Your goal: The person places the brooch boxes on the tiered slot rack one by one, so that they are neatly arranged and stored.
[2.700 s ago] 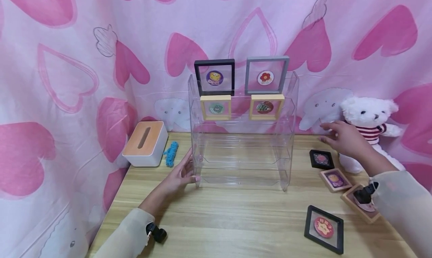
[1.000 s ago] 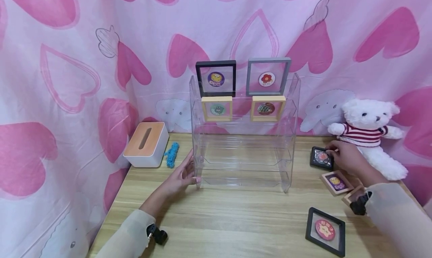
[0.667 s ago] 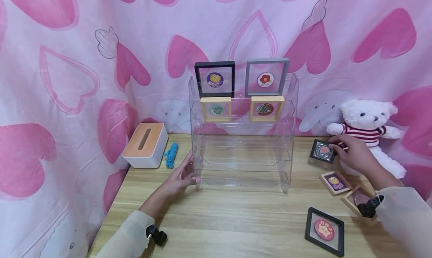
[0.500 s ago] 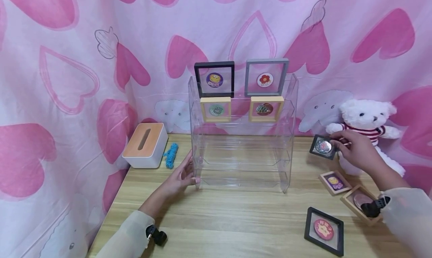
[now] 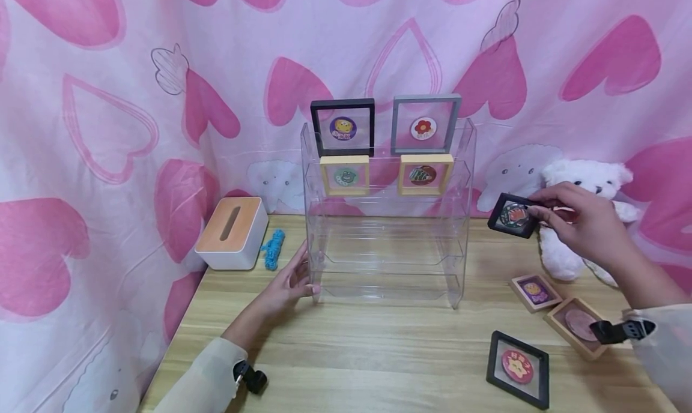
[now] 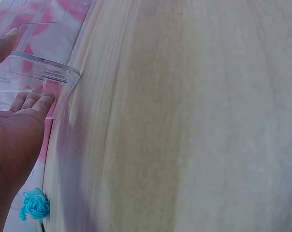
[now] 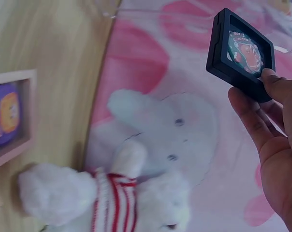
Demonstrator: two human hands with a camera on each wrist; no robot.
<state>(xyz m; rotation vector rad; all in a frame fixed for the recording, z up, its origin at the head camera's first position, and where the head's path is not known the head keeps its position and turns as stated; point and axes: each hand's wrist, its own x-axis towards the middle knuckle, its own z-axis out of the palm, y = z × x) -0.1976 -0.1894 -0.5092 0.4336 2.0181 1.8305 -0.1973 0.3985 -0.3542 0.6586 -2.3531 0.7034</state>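
- Your left sleeve (image 5: 197, 380) is pale cream, plain and loose, ending at the wrist.
- Your right sleeve (image 5: 661, 347) matches it in cut and colour.
- Over your left cuff sits a black strap bearing a small, rounded black camera (image 5: 256, 379), with a shiny bit beside it.
- Your right cuff wears a similar black strap (image 5: 637, 329) and camera.
- Both your hands are ungloved.
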